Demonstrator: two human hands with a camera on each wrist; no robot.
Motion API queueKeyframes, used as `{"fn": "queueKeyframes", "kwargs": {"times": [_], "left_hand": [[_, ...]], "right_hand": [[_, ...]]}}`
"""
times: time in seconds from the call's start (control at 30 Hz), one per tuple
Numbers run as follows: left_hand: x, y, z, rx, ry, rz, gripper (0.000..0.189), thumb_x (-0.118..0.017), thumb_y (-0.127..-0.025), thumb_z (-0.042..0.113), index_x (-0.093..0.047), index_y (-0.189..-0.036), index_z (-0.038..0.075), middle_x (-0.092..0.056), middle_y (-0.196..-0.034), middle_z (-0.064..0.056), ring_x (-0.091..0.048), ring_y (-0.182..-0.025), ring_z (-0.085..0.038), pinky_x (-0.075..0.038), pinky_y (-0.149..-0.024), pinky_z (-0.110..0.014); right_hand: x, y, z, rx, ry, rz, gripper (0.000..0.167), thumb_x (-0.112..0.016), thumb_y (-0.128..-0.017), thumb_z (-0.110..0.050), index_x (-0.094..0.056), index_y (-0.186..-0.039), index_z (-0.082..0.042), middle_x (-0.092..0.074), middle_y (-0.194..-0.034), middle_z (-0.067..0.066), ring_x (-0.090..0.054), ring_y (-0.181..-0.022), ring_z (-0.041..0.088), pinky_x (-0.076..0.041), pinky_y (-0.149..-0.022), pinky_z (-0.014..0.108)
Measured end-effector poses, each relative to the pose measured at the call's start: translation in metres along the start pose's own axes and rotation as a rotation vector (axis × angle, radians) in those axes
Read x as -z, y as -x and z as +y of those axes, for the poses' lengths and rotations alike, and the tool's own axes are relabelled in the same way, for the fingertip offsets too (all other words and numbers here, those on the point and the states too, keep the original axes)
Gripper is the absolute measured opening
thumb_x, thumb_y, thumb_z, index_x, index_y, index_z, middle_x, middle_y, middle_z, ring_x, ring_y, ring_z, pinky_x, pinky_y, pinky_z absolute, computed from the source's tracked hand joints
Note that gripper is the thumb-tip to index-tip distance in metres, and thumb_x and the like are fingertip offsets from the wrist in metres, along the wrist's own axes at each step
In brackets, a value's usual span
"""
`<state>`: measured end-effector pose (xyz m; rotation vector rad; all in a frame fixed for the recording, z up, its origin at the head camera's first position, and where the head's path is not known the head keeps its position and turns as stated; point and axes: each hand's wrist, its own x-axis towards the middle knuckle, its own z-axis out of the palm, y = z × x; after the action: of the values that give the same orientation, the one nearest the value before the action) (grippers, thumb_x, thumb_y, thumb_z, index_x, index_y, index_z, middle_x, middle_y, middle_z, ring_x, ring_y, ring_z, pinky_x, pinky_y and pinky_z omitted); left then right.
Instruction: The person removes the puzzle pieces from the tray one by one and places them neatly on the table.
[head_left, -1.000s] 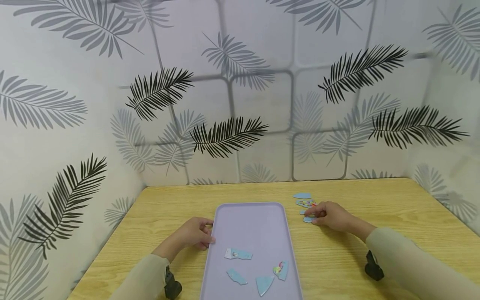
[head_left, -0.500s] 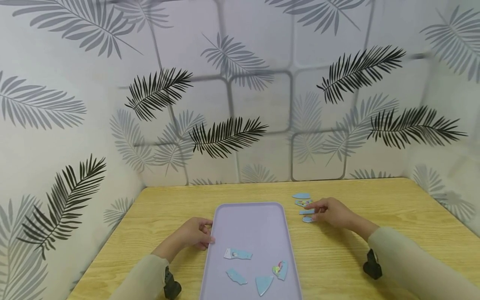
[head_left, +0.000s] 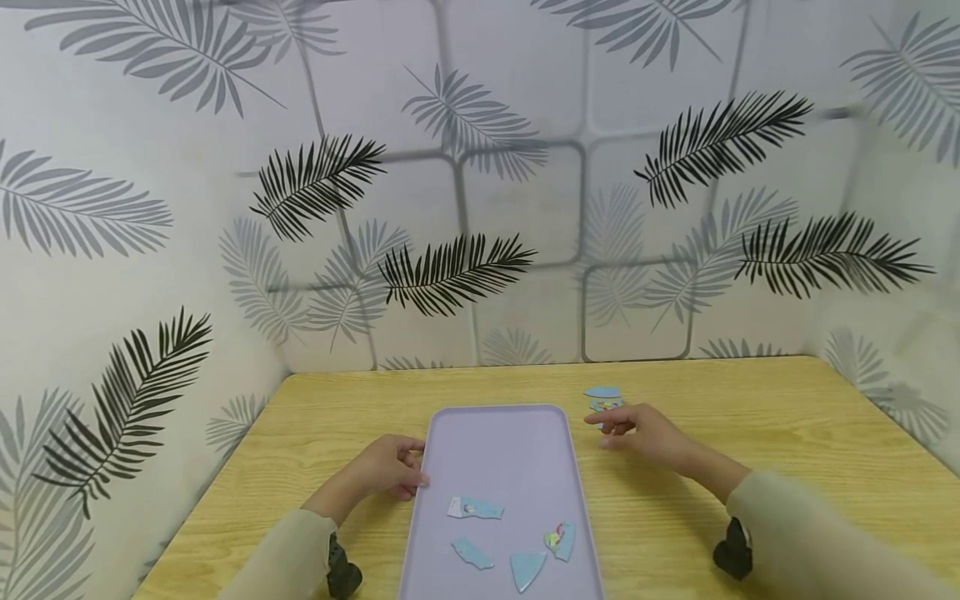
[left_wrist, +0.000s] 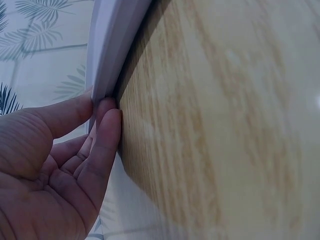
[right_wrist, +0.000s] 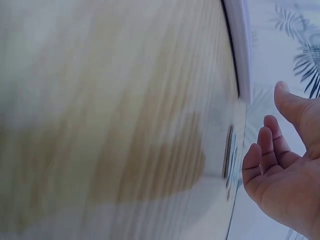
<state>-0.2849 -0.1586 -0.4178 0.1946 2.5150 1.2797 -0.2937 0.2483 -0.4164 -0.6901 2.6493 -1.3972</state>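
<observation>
My left hand [head_left: 390, 467] grips the left rim of a pale purple tray [head_left: 491, 433]. In the left wrist view its thumb lies on the rim and the fingers [left_wrist: 107, 130] press against the outside. Past the tray's right side, my right hand [head_left: 645, 435] hovers over a column of flat light-blue pieces. A plain piece [head_left: 602, 391] and one with a colourful print [head_left: 604, 405] show beyond it; the nearer ones are mostly hidden beneath the hand. The right wrist view shows the right hand [right_wrist: 287, 170] with loosely bent fingers, holding nothing, beside the pieces [right_wrist: 231, 160].
On the tray lie several irregular light-blue pieces: a printed strip [head_left: 477, 507], a jagged piece [head_left: 472, 553], a fan-shaped one [head_left: 528, 570] and a colourful one [head_left: 560, 540]. The wooden table [head_left: 697, 392] meets a leaf-patterned wall [head_left: 525, 317] behind.
My right hand has been moving among the column of pieces and is now a little further left, covering the nearest ones. The left hand and tray stay in place.
</observation>
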Motion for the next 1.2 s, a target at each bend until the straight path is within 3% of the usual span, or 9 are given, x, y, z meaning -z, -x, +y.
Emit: {"fn": "queueKeyframes", "kwargs": {"times": [0.3,0.57,0.73,1.2], "left_hand": [[0.001,0.000,-0.001,-0.005,0.001,0.001,0.061,-0.075,-0.081,-0.004,-0.049,-0.135,-0.010,-0.057,-0.080,-0.009,-0.061,-0.066,-0.018,-0.058,-0.060,-0.033],[0.001,-0.001,-0.001,0.002,0.003,-0.001,0.061,-0.076,-0.081,-0.002,-0.048,-0.135,-0.009,-0.057,-0.081,-0.008,-0.062,-0.066,-0.018,-0.058,-0.060,-0.033],[0.001,-0.001,0.000,-0.001,0.007,-0.007,0.061,-0.075,-0.081,-0.003,-0.048,-0.136,-0.010,-0.057,-0.081,-0.009,-0.061,-0.066,-0.018,-0.058,-0.060,-0.033],[0.001,-0.001,-0.001,-0.009,0.002,-0.003,0.060,-0.075,-0.081,-0.004,-0.048,-0.135,-0.010,-0.058,-0.080,-0.008,-0.062,-0.065,-0.018,-0.058,-0.059,-0.032]], "right_hand": [[-0.025,0.002,-0.025,0.044,-0.027,0.011,0.042,-0.071,-0.088,-0.007,-0.061,-0.127,0.003,-0.056,-0.099,0.012,-0.053,-0.086,0.021,-0.048,-0.068,0.024],[-0.044,0.004,-0.041,-0.018,-0.124,0.022,0.046,-0.072,-0.087,-0.007,-0.060,-0.130,0.001,-0.056,-0.103,0.016,-0.051,-0.086,0.022,-0.047,-0.063,0.022],[-0.055,0.005,-0.052,0.005,-0.122,0.025,0.047,-0.074,-0.086,-0.006,-0.060,-0.130,0.002,-0.058,-0.102,0.016,-0.053,-0.085,0.022,-0.047,-0.064,0.022],[-0.094,0.002,-0.072,0.035,-0.181,-0.105,0.048,-0.076,-0.083,-0.006,-0.061,-0.128,0.001,-0.059,-0.100,0.012,-0.054,-0.085,0.019,-0.048,-0.068,0.022]]}}
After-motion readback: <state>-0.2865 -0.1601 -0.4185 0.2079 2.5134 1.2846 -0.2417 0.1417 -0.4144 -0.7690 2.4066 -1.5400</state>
